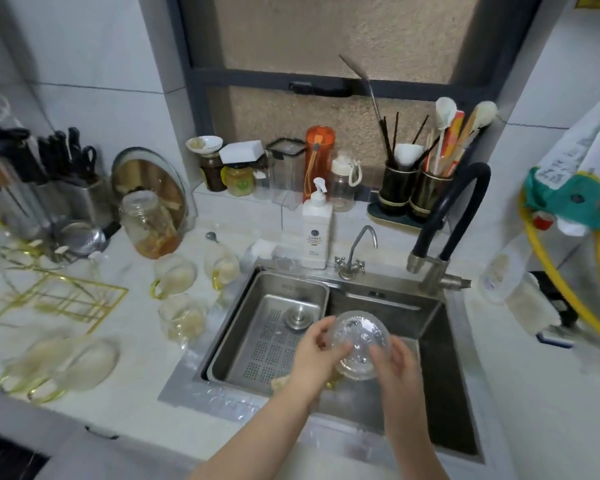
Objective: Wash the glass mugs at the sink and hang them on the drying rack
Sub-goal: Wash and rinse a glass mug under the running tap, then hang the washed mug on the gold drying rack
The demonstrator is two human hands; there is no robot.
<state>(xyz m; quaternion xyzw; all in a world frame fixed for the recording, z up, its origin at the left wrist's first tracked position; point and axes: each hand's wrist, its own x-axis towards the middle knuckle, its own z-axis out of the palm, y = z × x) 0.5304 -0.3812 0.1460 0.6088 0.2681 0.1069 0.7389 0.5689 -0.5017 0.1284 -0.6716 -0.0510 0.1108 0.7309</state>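
Note:
Over the steel sink (pixel 440 344) I hold a clear glass mug (pixel 357 336), tipped on its side. My left hand (pixel 317 351) grips its left side with fingers curled round the rim. My right hand (pixel 394 358) curls against its right side. Several more glass mugs with yellow handles lie on the counter to the left: one (pixel 174 273), another (pixel 220 263), a third (pixel 182 320) and more (pixel 80 363) near the front edge. The gold wire drying rack (pixel 63 299) stands at the far left.
A perforated steel drain tray (pixel 271 334) fills the sink's left half. A black hose faucet (pixel 447 230) and a small tap (pixel 355 254) stand behind the basin, beside a white soap bottle (pixel 316 230). Jars, a knife block and utensil holders line the back.

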